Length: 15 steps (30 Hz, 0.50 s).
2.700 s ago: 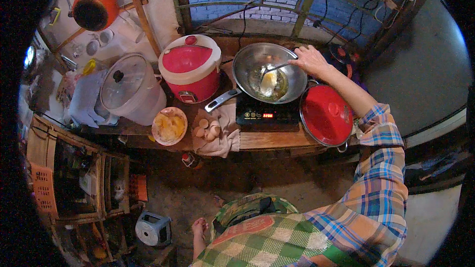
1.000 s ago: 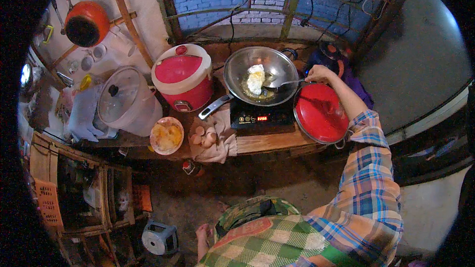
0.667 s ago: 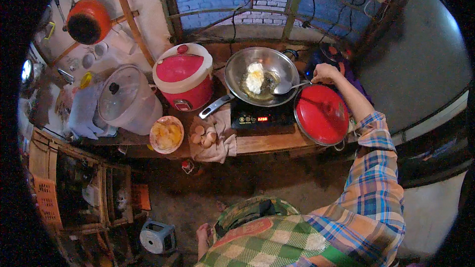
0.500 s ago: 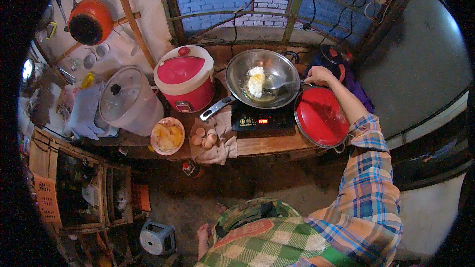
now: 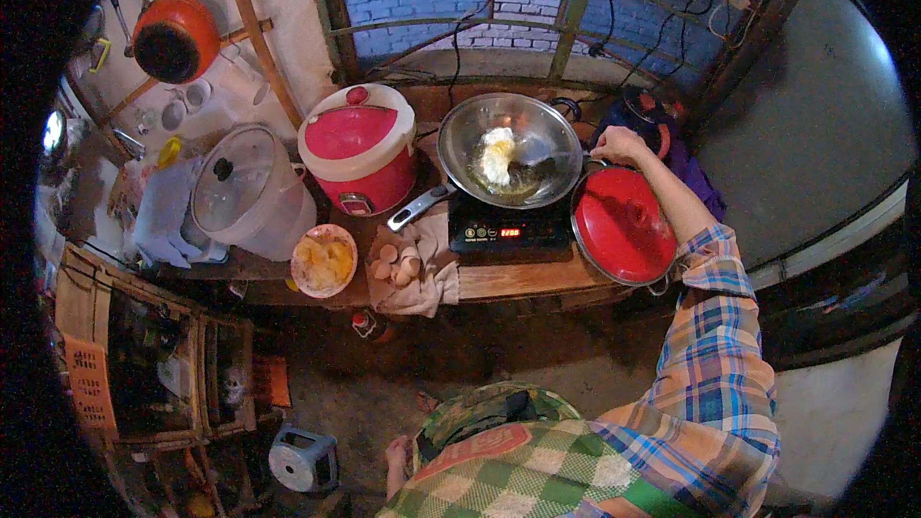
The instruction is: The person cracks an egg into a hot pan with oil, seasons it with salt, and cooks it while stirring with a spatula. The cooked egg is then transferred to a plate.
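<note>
Right now the right hand (image 5: 621, 144) grips a spatula (image 5: 561, 155), fingers wrapped on its handle, blade reaching left into the steel pan (image 5: 537, 125) toward the fried egg (image 5: 496, 155). Pan handle points lower-left from the pan, toward the red rice cooker (image 5: 357, 144). Left hand unseen.

We see a dim, blue-tinted scene ringed by black fisheye vignetting, its straight edges bowing toward the rim. Daylight enters through the window (image 5: 499, 0) at upper centre, putting soft glare on the steel pan (image 5: 513, 149). The floor at lower left lies in deep shadow, and detail softens toward the edges.
</note>
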Each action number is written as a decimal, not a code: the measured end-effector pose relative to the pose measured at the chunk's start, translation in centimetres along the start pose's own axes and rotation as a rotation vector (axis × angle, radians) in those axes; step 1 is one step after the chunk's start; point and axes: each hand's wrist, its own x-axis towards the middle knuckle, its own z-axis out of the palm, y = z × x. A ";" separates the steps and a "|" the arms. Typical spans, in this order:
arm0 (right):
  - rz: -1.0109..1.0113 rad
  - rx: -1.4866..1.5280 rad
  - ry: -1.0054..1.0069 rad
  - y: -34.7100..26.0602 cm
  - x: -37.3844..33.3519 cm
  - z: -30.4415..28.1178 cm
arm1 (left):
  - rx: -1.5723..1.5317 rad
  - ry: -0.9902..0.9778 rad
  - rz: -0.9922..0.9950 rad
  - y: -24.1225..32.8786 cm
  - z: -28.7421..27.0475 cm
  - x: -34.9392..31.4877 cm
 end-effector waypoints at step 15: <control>-0.044 -0.037 -0.009 0.5 -0.5 -0.3 | 0.018 0.071 -0.065 -0.5 0.6 0.2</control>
